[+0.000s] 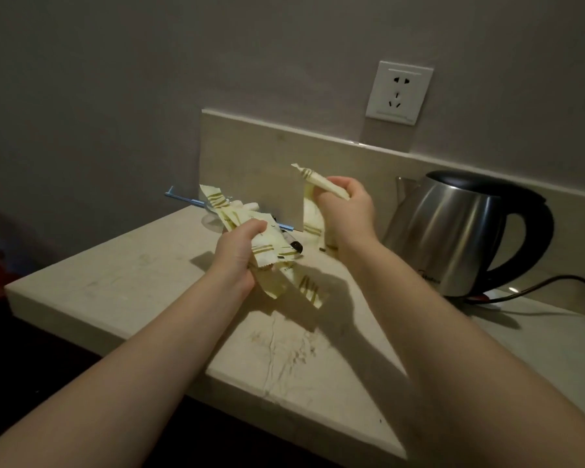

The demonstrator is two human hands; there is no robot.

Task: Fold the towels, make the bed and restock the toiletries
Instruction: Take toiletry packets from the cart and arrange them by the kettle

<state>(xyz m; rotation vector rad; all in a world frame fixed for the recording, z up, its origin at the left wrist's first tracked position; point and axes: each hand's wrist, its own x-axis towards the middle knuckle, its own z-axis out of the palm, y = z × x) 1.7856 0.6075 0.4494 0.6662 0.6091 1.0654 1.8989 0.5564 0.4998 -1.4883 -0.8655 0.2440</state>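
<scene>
Restocking the toiletries corner at the mo, and the towels and bed aren't in view, so no idea how those stand

My left hand point(237, 255) is clenched round a whole bunch of packets point(267, 246), cream with green stripes, held just above the surface point(132, 282). They're fanned out of that fist so the other hand can take one at a time, at least that's the logic I'd guess. My right hand point(347, 206) grips a single long packet point(321, 182), lifted a bit higher, with its twisted end poking up towards the wall

A few loose packets point(313, 219) lie at the back, right against the stone upstand and just beside my right hand. To the left of them is some clear tray thing point(183, 198) with a bluish edge, so I reckon the single one is headed for that corner. It's dim back there and I can't tell exactly what the tray holds

There's a small black object under the bunch, maybe a pen, too dark to say

The kettle point(450, 231) sits near my right forearm with its cord trailing off to the side, so I'd watch my elbow when reaching in. The packets look light and slippery, so an easy grip should do, but the bunch could shed one if I loosen up
</scene>
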